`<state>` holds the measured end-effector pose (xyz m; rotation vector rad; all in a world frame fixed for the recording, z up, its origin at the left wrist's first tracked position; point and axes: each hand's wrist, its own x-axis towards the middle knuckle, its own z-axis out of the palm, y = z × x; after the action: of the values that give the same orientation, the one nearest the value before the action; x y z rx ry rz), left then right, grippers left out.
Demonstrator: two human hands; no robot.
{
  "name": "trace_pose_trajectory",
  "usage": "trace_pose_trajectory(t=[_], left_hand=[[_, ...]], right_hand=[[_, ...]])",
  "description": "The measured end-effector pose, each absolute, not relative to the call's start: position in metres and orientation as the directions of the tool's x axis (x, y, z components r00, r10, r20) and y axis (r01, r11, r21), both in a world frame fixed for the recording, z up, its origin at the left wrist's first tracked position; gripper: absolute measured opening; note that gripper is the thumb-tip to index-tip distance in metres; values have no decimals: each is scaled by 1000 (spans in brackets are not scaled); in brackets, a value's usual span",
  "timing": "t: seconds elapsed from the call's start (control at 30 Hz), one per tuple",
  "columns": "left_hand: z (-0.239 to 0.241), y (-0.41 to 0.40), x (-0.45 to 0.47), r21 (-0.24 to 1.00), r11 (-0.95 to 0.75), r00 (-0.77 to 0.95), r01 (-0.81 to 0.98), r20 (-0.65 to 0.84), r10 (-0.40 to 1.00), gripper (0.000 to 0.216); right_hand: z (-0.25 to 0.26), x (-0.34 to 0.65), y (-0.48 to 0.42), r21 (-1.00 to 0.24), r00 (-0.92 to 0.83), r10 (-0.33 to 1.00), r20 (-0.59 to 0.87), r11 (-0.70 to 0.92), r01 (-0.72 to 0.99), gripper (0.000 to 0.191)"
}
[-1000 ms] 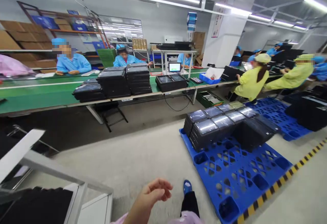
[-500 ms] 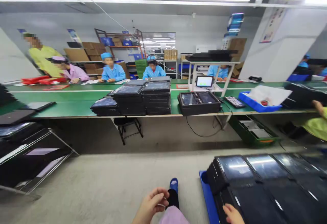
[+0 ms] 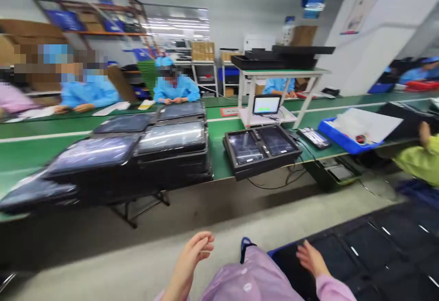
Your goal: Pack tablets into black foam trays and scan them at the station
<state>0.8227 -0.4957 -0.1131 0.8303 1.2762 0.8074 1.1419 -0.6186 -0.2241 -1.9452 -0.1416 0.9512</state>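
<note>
While black trays (image 3: 365, 250) sit grouped near right, presumably for easy reach, right hand (image 3: 311, 259) hovers by them, left hand (image 3: 196, 249) farther left, both empty, half-curled.

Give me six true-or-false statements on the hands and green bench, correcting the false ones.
1. The wearer's bare left hand holds nothing visible. True.
2. The bare right hand grips a white sheet. False: it holds nothing visible.
3. The black rectangular trays at lower right are nearer the right hand. True.
4. The open black tray on the green bench holds two dark screens. True.
5. The small black-framed display is dark. False: it is lit.
6. In the picture, the blue plastic bin is left of the display. False: it is right.
</note>
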Motion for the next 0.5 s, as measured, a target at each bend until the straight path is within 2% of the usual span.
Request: trace_pose_trajectory(t=[0.07,0.17,0.33,0.5], left_hand=[[-126,-481,824,854,519,94,-40,-514,853,32],[-145,-460,829,834,550,49,-40,-548,835,33],[-170,-402,859,836,540,-23,-98,-545,838,35],[-183,-314,919,751,609,-143,-256,-652,745,26]], right_hand=[[-208,1174,-589,-790,719,374,-585,-465,-400,68],[-189,1233,-533,-846,771,369,-519,-348,-403,59],[-181,1324,-436,-916,793,461,-399,-232,-327,51],[-185,1386,-352,-911,654,635,-411,-303,-279,51]])
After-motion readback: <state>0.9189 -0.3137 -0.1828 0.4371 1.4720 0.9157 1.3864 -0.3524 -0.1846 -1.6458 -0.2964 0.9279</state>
